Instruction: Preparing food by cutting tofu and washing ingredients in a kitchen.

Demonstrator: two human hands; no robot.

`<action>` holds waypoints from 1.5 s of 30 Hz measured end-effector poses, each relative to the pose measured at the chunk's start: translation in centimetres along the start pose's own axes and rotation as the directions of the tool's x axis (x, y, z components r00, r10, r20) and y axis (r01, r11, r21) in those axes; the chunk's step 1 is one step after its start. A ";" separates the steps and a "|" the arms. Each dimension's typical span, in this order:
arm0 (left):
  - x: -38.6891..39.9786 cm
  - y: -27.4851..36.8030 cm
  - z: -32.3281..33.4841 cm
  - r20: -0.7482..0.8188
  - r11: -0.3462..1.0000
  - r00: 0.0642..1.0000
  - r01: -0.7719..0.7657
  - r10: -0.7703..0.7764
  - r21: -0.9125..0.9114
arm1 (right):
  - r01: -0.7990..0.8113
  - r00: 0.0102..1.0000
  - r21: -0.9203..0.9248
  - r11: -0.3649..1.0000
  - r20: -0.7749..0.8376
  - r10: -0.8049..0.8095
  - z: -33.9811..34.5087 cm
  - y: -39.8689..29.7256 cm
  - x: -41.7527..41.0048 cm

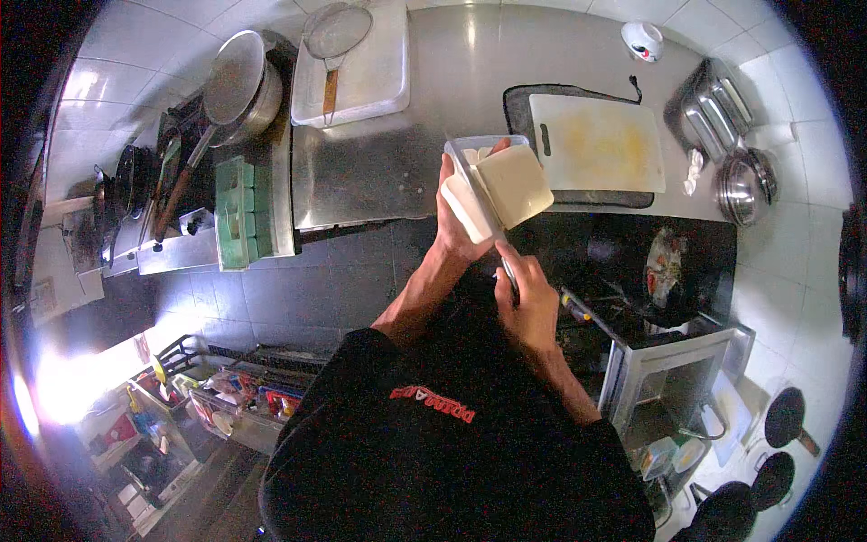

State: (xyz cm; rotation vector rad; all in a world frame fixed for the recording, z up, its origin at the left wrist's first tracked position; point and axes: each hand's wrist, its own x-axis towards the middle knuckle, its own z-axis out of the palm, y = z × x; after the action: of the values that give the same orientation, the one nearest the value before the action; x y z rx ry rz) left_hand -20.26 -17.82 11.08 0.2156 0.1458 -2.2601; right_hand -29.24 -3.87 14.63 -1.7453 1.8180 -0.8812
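Note:
A clear plastic container (467,193) sits tilted in my left hand (455,227), which wraps around its side with fingertips showing at the far rim. In and over the container are pale, smooth blocks that look like tofu; a large square one (513,184) leans out on the right. A longer pale piece (467,209) shows along the left side. My right hand (532,305) grips a slim metal utensil (509,271), possibly a knife, just below the container. Its index finger points up at the container's lower edge. Most of the utensil is hidden.
A white cutting board (599,143) lies on a dark mat at right. Back left are a strainer (337,34) on a white tub (379,81) and a pot (261,101). A green divided container (234,210) stands left; steel bowls (742,186) sit far right.

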 end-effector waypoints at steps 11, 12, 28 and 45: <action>-0.5 -0.9 -2.9 -0.048 0.981 0.993 -0.100 0.110 0.167 | 0.061 0.993 0.094 0.994 -0.109 -0.051 1.3 -0.8 3.5; -0.3 -1.3 -2.9 -0.049 0.984 0.988 -0.139 0.145 0.108 | 0.003 0.999 0.075 0.997 -0.041 0.000 1.3 -1.0 3.7; -3.6 -0.1 -3.0 -0.091 0.843 0.888 -0.390 0.451 0.371 | 0.017 0.974 0.322 0.947 0.208 -0.088 1.1 -0.6 6.0; -3.2 1.3 -5.3 -0.178 0.921 0.913 -0.328 0.366 0.213 | -0.692 0.662 0.583 0.426 0.748 0.053 -0.9 1.5 9.1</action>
State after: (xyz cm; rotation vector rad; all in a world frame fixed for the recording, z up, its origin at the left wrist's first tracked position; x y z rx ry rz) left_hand -16.69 -15.36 6.51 0.5404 0.0136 -1.8878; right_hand -31.62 -12.83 15.05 -0.7102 0.9374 -0.6426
